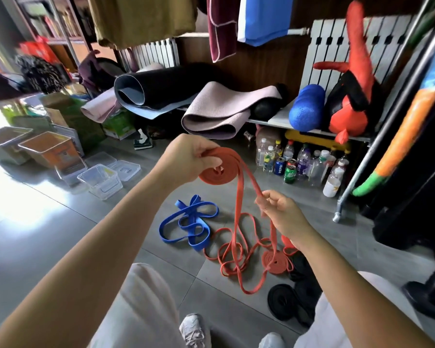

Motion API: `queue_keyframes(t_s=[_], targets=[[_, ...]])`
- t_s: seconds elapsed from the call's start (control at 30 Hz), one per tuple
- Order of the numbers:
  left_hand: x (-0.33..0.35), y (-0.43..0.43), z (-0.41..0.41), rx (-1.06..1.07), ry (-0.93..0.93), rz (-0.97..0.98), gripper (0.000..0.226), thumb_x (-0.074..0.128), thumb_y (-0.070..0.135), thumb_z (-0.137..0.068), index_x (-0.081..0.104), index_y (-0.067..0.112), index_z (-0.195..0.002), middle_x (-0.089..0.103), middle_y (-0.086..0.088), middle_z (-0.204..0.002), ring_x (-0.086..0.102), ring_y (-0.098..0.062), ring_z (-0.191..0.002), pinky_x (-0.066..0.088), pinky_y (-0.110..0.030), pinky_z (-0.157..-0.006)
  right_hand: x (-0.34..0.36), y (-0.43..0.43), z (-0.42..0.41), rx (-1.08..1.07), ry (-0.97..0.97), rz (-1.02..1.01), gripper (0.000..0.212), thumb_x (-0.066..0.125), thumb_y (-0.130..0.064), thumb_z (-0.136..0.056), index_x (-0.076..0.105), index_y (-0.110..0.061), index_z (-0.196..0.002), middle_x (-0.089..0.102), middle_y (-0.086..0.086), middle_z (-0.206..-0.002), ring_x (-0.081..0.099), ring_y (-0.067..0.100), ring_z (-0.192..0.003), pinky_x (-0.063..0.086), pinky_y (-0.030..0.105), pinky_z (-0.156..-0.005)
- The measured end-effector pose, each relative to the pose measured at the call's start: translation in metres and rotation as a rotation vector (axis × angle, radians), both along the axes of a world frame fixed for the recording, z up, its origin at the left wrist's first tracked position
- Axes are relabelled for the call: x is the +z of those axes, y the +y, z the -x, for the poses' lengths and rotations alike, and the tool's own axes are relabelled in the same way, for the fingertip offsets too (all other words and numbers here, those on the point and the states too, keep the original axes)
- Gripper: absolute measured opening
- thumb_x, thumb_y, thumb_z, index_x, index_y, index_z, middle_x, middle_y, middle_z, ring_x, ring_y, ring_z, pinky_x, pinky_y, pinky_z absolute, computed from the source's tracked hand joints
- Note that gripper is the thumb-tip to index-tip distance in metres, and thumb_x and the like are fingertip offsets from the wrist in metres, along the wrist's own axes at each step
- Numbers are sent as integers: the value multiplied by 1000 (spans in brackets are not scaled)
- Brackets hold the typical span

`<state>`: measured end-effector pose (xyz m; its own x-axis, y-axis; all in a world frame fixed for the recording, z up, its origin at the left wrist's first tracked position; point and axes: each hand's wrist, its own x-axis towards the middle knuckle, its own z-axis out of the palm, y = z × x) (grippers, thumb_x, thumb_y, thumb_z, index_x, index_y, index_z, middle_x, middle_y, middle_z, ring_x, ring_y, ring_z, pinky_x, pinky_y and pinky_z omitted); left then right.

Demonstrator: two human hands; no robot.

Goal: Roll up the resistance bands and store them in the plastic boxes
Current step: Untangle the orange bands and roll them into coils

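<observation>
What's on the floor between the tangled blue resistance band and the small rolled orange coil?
Only loose, tangled loops of flat orange rubber band, seen in the head view.

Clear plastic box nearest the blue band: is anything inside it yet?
The clear plastic box looks empty: no band shows through its walls, only a yellowish mark near the far rim. The box to its left is partly covered by it, so its contents are unclear.

You wear loose, pale off-white fabric trousers [146, 305] and pale grey-white sneakers [192, 330] (the right shoe only peeks in at the bottom edge). Your forearms [90, 257] are bare, as are your left hand [188, 159] and right hand [284, 212].
</observation>
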<state>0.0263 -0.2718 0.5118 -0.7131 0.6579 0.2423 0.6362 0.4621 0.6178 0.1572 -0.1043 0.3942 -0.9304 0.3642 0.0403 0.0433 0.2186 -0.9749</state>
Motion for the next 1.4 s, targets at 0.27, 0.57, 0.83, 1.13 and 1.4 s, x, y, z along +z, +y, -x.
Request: queue_keyframes(t_s=[0.27, 0.57, 0.83, 1.13, 1.4], targets=[[-11, 15, -30, -123, 22, 109, 20, 70, 13, -80, 73, 15, -100, 72, -2, -95, 68, -20, -87, 53, -41, -83, 33, -5, -2, -25, 196, 58, 29, 69, -1, -79, 67, -28, -89, 72, -12, -78, 66, 5, -74, 55, 23, -74], [-35, 16, -48, -120, 6, 275, 21, 71, 16, -77, 74, 23, -97, 72, 4, -92, 65, -17, -85, 53, -37, -80, 21, -3, -20, -33, 92, -22, 31, 77, 2, -70, 69, -26, -79, 73, -11, -71, 70, 11, -73, 57, 25, -72], [-43, 13, -53, -120, 16, 319, 22, 69, 17, -79, 73, 23, -100, 71, 6, -95, 64, -15, -87, 53, -36, -80, 13, -3, -29, -23, 52, -64, 26, 76, -3, -72, 72, -26, -81, 73, -11, -73, 70, 7, -73, 54, 15, -71], [-56, -2, -62, -36, -584, -101, 19, 70, 4, -81, 65, 22, -85, 71, -2, -85, 69, -19, -76, 59, -35, -72, 6, -12, -42, -87, 130, 142, 24, 70, 8, -74, 70, -8, -92, 72, -11, -68, 68, 4, -67, 53, 14, -66], [-56, 13, -70, -234, 130, 524, 33, 68, 33, -80, 60, 27, -112, 62, 11, -98, 58, -14, -88, 48, -30, -76, 16, -10, -44, -9, -37, -276, 26, 76, -8, -74, 71, -34, -76, 72, -14, -73, 68, 3, -71, 54, 24, -74]])
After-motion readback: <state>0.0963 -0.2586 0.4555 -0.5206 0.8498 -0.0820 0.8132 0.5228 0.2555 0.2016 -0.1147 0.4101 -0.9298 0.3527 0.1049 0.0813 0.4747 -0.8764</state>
